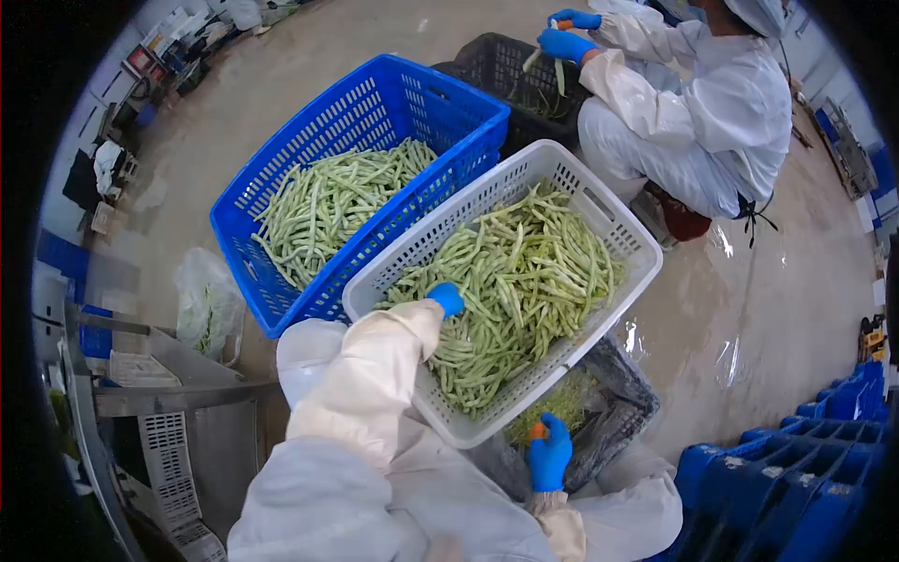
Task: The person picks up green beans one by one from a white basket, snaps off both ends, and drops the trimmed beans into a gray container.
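My left hand [446,299], in a blue glove, is at the near left part of the white basket [613,220], touching the green beans [524,272] heaped in it; its fingertips are hidden. My right hand [550,454], also gloved in blue, is closed around a small orange-handled tool [537,432] over a dark crate [626,389] of green trimmings [567,401]. Behind and to the left of the white basket, a blue basket [375,94] holds more green beans [332,206].
A co-worker in white [693,103], with blue-gloved hands, holds beans over a black crate [496,61] at the top. Blue pallets [787,478] stand at lower right. A metal frame [178,400] is on the left, near a clear plastic bag [208,300].
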Tool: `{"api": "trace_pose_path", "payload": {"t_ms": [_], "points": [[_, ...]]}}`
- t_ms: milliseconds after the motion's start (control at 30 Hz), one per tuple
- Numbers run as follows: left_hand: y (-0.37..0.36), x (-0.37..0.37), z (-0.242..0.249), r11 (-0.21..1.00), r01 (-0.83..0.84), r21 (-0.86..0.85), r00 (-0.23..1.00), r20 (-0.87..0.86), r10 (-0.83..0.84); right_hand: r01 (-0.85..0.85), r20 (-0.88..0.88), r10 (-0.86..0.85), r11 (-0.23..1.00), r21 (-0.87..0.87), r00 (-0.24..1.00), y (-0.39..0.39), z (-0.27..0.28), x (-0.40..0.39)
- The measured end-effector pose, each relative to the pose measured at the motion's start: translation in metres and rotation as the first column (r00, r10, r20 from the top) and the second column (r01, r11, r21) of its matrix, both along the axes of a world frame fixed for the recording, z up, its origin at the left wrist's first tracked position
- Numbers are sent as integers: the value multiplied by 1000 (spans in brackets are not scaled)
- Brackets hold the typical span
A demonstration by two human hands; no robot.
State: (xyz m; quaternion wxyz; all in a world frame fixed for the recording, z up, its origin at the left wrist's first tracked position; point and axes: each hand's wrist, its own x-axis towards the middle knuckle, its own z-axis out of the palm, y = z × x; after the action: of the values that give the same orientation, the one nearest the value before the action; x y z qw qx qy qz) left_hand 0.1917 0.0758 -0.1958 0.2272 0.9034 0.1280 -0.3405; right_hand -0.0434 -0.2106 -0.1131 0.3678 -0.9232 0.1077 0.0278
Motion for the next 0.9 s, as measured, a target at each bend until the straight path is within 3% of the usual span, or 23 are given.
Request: {"api": "trace_pose_path", "payload": {"t_ms": [33, 67, 100, 133, 167, 200, 267, 333, 400, 667, 900], "points": [[9, -13, -1, 1000, 14, 2, 1000, -4, -14, 14, -4, -14, 1000, 2, 1000, 1, 0, 0], [24, -31, -12, 776, -390, -496, 919, -266, 292, -1, 78, -5, 997, 80, 997, 3, 3, 2], [20, -48, 1, 207, -711, -672, 695, -627, 352, -12, 155, -12, 989, 150, 988, 4, 11, 2], [10, -65, 12, 157, -707, -689, 688, -622, 374, -20, 152, -19, 968, 249, 988, 7, 18, 2], [-6, -80, 56, 109, -699, -707, 683, -615, 395, -25, 156, -31, 938, 345, 987, 12, 28, 4], [-23, -95, 84, 127, -704, -698, 687, -626, 368, -57, 175, -8, 929, 365, 985, 14, 34, 3], [-54, -121, 127, 208, -534, -820, 787, -391, 477, -65, 191, -10, 921, 384, 981, 20, 45, -1], [-75, -144, 145, 245, -465, -851, 826, -316, 467, -185, 331, 59, 913, 364, 942, 23, 54, -4], [-90, -160, 150, 273, -360, -892, 864, -208, 459, -200, 354, 71, 918, 341, 933, 19, 62, -8], [-126, -192, 159, 285, -277, -918, 913, -160, 375, -255, 529, 170, 963, 92, 831, 10, 62, -22], [-132, -200, 158, 266, -283, -921, 890, -149, 431, -303, 540, 186, 944, 135, 821, 7, 67, -26]]}}
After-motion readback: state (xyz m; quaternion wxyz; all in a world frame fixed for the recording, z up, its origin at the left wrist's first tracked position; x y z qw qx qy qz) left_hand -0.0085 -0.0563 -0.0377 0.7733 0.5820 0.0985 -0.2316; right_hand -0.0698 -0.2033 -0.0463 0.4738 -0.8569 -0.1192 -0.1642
